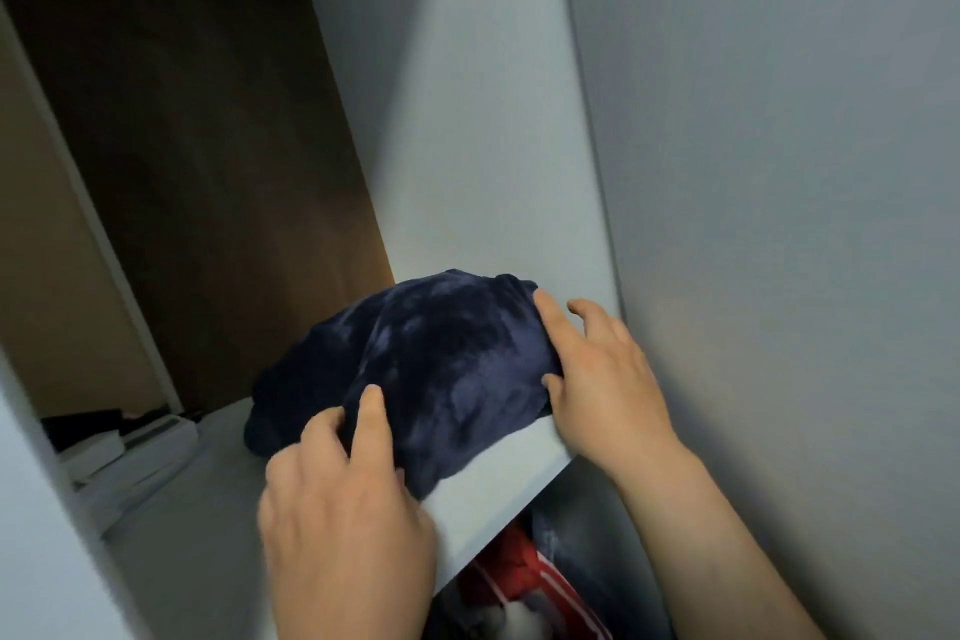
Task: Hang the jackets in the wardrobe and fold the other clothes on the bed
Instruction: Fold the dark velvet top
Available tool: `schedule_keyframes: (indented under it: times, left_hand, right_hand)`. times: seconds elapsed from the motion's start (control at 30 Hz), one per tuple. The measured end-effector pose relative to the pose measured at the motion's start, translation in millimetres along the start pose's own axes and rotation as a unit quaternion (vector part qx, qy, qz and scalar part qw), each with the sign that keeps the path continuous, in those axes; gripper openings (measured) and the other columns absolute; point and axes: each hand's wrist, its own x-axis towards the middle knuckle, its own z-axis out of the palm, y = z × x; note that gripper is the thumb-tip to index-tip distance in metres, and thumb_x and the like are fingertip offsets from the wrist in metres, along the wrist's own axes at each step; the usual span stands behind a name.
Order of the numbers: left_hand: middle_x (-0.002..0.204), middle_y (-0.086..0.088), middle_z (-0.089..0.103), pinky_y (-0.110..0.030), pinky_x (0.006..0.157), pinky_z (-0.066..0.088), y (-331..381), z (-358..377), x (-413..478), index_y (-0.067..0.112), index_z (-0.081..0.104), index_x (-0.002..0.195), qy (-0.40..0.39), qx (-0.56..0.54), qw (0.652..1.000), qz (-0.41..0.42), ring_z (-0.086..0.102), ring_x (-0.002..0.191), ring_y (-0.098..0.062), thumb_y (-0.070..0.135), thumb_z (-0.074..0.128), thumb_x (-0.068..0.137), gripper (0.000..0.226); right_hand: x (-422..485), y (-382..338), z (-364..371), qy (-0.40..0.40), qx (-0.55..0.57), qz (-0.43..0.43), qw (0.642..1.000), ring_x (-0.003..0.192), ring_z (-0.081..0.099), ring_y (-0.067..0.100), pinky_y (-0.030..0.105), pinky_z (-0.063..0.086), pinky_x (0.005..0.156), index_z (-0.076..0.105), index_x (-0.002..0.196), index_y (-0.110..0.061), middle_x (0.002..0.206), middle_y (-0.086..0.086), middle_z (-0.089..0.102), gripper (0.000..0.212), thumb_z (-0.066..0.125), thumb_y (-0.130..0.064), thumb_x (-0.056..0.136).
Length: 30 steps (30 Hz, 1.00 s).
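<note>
Grip: right hand (602, 379) spread flat against navy bundle (441, 359) on shelf (511, 476); left hand (343, 499) bent over front, hold unclear.

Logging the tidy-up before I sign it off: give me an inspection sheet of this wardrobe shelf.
Surface: white wardrobe shelf, garment at its right end.
Job's things: dark blue fleece garment bundled on the shelf; red garment below it.
Clutter: pale boxes stacked far left, blurred.
Hands: left hand on the bundle's front, grip unclear; right hand flat against its right side.
Cables: nothing seen.
Surroundings: grey wall right; brown panel behind.
</note>
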Motion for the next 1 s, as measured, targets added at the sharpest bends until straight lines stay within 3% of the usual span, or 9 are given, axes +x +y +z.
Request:
schedule_keyframes:
  times: [0.03,0.13,0.23,0.33,0.47,0.6,0.7,1.0]
  left_hand:
    - [0.145,-0.01,0.041,-0.046,0.099,0.035,1,-2,-3,0.027,0.03,0.152,0.012,-0.03,0.999,0.005,0.04,0.118,-0.037,0.031,0.07,0.082,0.08]
    - [0.158,-0.003,0.008,-0.039,0.11,0.028,6,1,-7,0.036,-0.007,0.152,-0.05,0.018,0.998,-0.027,0.018,0.135,-0.028,0.067,0.046,0.085,0.091]
    - [0.162,-0.004,-0.013,-0.052,0.117,0.02,15,14,-2,0.034,-0.019,0.15,-0.113,-0.027,0.99,-0.077,-0.008,0.148,-0.03,0.068,0.032,0.091,0.085]
    - [0.161,-0.004,-0.022,-0.06,0.116,0.014,21,26,9,0.034,-0.022,0.15,-0.16,-0.084,0.978,-0.106,-0.02,0.148,-0.028,0.065,0.027,0.095,0.08]
    - [0.163,-0.006,-0.019,-0.062,0.116,0.007,22,35,33,0.035,-0.014,0.153,-0.149,-0.172,0.96,-0.165,-0.021,0.148,-0.026,0.076,0.03,0.087,0.09]
    - [0.165,-0.006,-0.007,-0.058,0.117,0.006,30,44,62,0.032,0.002,0.156,-0.108,-0.269,0.931,-0.223,-0.014,0.15,-0.023,0.071,0.041,0.085,0.09]
    - [0.165,-0.008,-0.001,-0.058,0.116,0.008,33,55,88,0.03,0.009,0.156,-0.085,-0.312,0.91,-0.261,-0.01,0.15,-0.025,0.069,0.042,0.086,0.087]
    - [0.164,-0.01,0.006,-0.055,0.117,0.013,-7,99,131,0.03,0.011,0.156,-0.074,-0.141,0.953,-0.258,-0.001,0.151,-0.025,0.078,0.032,0.085,0.089]
  right_hand:
    - [-2,-3,0,0.012,0.023,0.005,1.0,0.134,0.031,0.028,0.038,0.038,0.106,0.011,0.154,-0.039,0.154,0.006,0.028,0.084,0.056,-0.015,0.087]
    - [-4,-10,1,-0.008,0.098,-0.025,0.995,0.138,0.013,0.017,0.038,0.025,0.115,0.015,0.154,-0.042,0.161,0.0,0.014,0.084,0.05,-0.016,0.082]
    - [3,-13,2,-0.118,0.135,-0.049,0.983,0.145,-0.005,0.007,0.039,0.017,0.121,0.0,0.15,-0.053,0.163,-0.012,-0.012,0.09,0.051,-0.026,0.081]
    - [14,-6,5,-0.177,0.161,-0.04,0.97,0.147,-0.006,0.005,0.035,0.018,0.116,-0.004,0.146,-0.06,0.162,-0.019,-0.015,0.091,0.057,-0.036,0.084]
    - [31,-4,15,-0.206,0.225,-0.02,0.952,0.151,-0.011,0.012,0.041,0.011,0.122,0.003,0.15,-0.055,0.164,-0.013,-0.013,0.085,0.056,-0.062,0.085]
    - [51,-15,32,-0.195,0.206,0.016,0.959,0.152,-0.008,0.022,0.046,0.01,0.123,-0.005,0.153,-0.046,0.165,-0.004,-0.015,0.079,0.045,-0.061,0.093]
    - [66,-23,45,-0.202,0.114,0.008,0.973,0.152,-0.004,0.032,0.05,0.013,0.122,-0.013,0.154,-0.038,0.165,0.007,-0.017,0.09,0.046,-0.064,0.092]
    - [101,-31,82,-0.252,0.098,-0.036,0.962,0.152,-0.006,0.03,0.049,0.015,0.122,-0.013,0.156,-0.032,0.164,0.008,-0.017,0.086,0.045,-0.057,0.097]
